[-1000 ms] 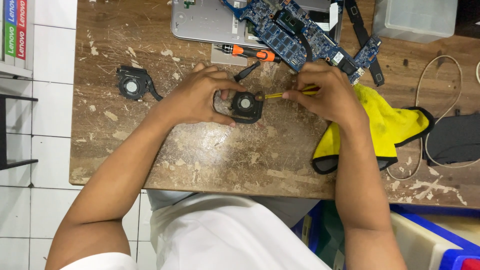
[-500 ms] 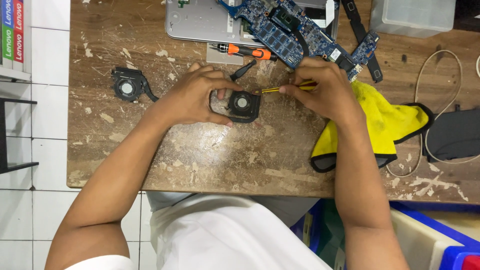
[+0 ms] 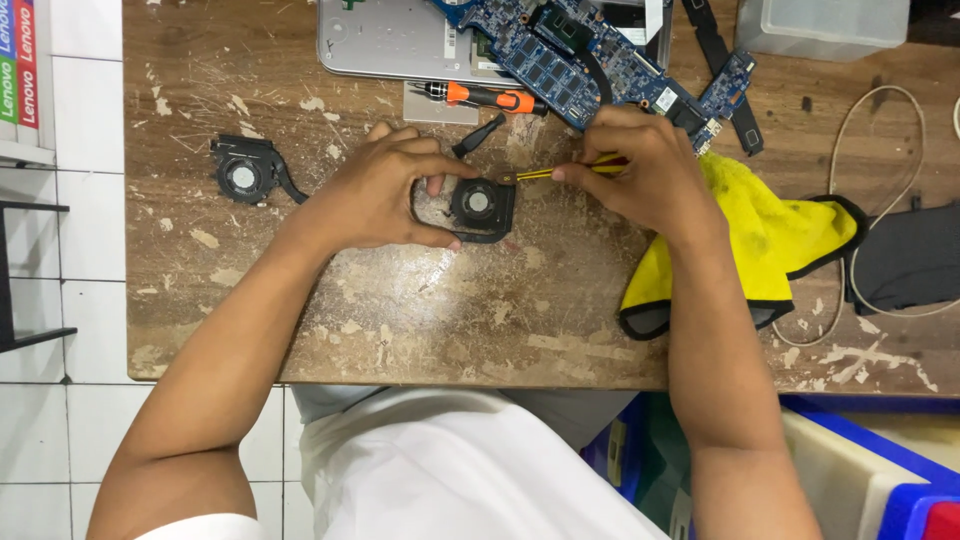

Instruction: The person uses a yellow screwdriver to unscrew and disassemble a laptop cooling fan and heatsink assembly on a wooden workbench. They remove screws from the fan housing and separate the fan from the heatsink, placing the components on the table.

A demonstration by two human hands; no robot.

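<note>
A small black laptop cooling fan [image 3: 478,205] lies on the worn wooden table [image 3: 420,310]. My left hand [image 3: 385,190] grips its left side, thumb below and fingers above. My right hand [image 3: 640,170] pinches a thin yellow-handled tool [image 3: 560,171] whose tip touches the fan's upper right edge. A second black fan [image 3: 245,175] sits apart at the left.
An orange-and-black screwdriver [image 3: 480,96] and black tweezers [image 3: 478,135] lie behind the fan. A blue circuit board [image 3: 590,60] rests on a silver laptop shell [image 3: 390,40]. A yellow cloth [image 3: 770,235], white cable [image 3: 850,200], clear box [image 3: 820,25] and blue bin [image 3: 880,460] are at right.
The view shifted slightly; both hands stay on the fan and the yellow tool, with the tool tip still at the fan's edge.
</note>
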